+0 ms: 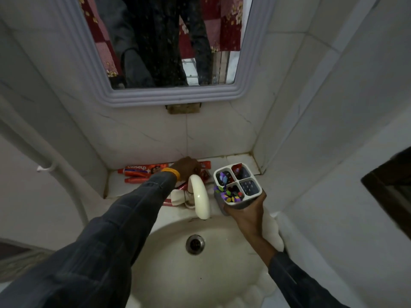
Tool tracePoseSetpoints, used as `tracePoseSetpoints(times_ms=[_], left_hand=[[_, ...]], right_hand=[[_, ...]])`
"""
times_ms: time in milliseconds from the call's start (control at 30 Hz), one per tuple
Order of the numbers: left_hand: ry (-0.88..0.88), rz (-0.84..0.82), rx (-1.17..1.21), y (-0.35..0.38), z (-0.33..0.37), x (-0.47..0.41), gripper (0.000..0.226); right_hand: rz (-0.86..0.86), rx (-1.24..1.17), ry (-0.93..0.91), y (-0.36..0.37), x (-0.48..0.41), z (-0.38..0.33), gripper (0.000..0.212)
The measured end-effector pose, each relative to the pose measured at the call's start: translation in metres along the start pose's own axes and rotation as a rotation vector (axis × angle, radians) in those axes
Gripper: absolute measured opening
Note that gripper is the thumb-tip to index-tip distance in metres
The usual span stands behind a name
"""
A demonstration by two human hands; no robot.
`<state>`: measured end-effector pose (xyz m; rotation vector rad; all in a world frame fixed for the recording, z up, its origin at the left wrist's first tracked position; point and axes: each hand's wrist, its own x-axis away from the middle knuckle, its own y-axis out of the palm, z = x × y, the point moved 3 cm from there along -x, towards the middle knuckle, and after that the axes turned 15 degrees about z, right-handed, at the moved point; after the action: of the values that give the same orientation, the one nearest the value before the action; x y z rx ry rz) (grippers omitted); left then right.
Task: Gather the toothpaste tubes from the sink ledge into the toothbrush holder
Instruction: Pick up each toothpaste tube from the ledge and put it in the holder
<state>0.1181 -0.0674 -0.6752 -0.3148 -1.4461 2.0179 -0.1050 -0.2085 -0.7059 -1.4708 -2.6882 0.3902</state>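
Observation:
Several red toothpaste tubes lie on the ledge behind the sink: a long one (142, 168) against the wall, a shorter one (135, 180) in front of it, and another (205, 168) under my left hand. My left hand (186, 166) reaches over the tap and rests on that tube; its fingers are hidden, so the grip is unclear. My right hand (246, 213) holds a grey four-compartment toothbrush holder (250, 187) above the sink's right rim. Colourful toothbrush heads fill its near-left compartments, and a red tube end shows in the far one.
A cream curved tap (201, 200) stands between my hands, with a red and white tube or packet (175, 197) at its base. The white basin (169, 272) with its drain (195, 244) lies below. A mirror (164, 41) hangs above, and tiled walls close in on both sides.

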Motion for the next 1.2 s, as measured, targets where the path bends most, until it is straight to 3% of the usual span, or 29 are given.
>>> tracePoseSetpoints(times_ms=[200,400,533,733,867,1033,1200], left_hand=[[-0.05,0.261,0.082,-0.083,-0.01,0.026,0.009],[-0.204,0.197,0.13,-0.059,0.003,0.027,0.047],[-0.122,-0.04,0.041,-0.015,0.018,0.019,0.035],[-0.091,-0.193,-0.029,0.0,0.028,-0.001,0.036],[-0.035,-0.138,-0.083,0.008,0.024,-0.005,0.031],[-0.059,-0.04,-0.124,-0.022,0.014,-0.001,0.052],[-0.072,0.067,-0.113,-0.074,-0.008,0.004,0.024]], right_hand=[[-0.011,-0.032,0.018,-0.002,0.002,-0.001,0.111],[-0.021,-0.055,0.058,-0.002,0.003,0.0,0.113],[-0.045,-0.047,0.049,-0.003,-0.002,0.004,0.111],[-0.008,-0.041,0.03,-0.001,-0.002,0.008,0.113],[-0.005,-0.047,0.022,-0.001,-0.003,0.007,0.111],[-0.021,-0.057,0.031,0.0,-0.005,0.001,0.109],[-0.019,-0.059,0.027,0.0,-0.004,-0.001,0.108]])
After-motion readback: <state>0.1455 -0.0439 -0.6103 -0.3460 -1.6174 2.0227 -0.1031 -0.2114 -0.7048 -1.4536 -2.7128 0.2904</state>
